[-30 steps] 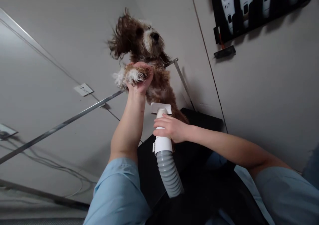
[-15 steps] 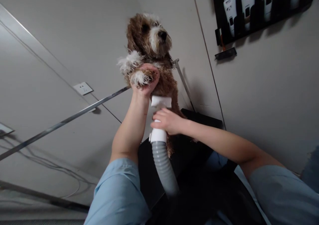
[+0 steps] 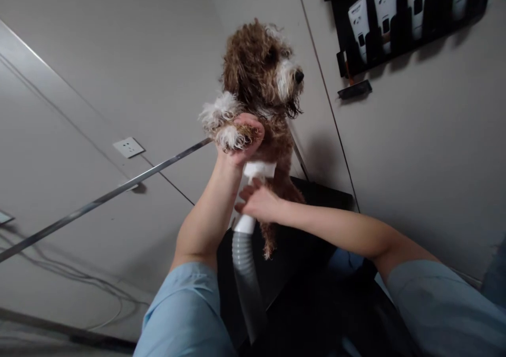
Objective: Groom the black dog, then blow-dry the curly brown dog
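- pale grey walls point(image 3: 415, 146) stand behind a black bench point(image 3: 324, 199).
- a curly brown-and-white dog point(image 3: 278, 141) is upright on the bench, head turned toward the right of the view, front paws point(image 3: 233, 138) raised.
- the person's left hand point(image 3: 251, 146) has its grip closed about the front paws.
- the right hand point(image 3: 261, 201), blurred, has its grip around a white nozzle point(image 3: 260, 170), fingers loosely spread.
- the nozzle is just below the left hand, before the dog's belly; whether they touch cannot be told.
- below it hangs a ribbed grey hose point(image 3: 245, 267).
- farther out, a metal bar point(image 3: 136, 181) slants across the left.
- at upper right, white clippers point(image 3: 385, 3) stand in a black rack point(image 3: 401, 46).
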Demonstrator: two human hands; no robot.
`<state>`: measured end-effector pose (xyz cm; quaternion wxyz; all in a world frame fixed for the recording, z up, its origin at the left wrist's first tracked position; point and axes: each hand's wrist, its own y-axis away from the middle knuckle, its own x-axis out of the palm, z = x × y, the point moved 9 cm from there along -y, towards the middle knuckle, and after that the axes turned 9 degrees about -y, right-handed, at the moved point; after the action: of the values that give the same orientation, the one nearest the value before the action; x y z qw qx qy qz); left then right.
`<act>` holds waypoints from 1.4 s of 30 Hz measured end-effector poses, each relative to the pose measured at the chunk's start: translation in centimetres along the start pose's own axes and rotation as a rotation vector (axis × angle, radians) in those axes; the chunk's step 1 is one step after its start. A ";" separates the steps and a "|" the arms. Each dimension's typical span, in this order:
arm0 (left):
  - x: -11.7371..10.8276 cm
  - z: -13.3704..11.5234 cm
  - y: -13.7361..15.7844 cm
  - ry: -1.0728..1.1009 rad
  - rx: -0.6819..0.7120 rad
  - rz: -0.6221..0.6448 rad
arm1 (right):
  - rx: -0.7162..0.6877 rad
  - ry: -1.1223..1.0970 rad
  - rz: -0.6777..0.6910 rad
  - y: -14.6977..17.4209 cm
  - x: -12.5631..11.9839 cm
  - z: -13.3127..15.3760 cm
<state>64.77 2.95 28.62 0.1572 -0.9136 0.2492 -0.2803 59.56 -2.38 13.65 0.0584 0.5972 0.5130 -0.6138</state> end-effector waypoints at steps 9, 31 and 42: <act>1.3 0.5 0.0 0.110 -0.034 0.131 | -0.001 -0.064 -0.006 2.8 2.8 0.1; -1.5 -1.1 0.4 -0.041 0.051 0.000 | -0.153 -0.077 0.059 5.3 3.5 -1.3; 0.4 -2.1 1.3 0.017 0.046 0.057 | -0.139 0.053 -0.077 2.6 -5.1 0.8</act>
<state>63.37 1.35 29.98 0.1840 -0.8999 0.2697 -0.2890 62.20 -6.87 16.06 0.0625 0.5875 0.5782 -0.5627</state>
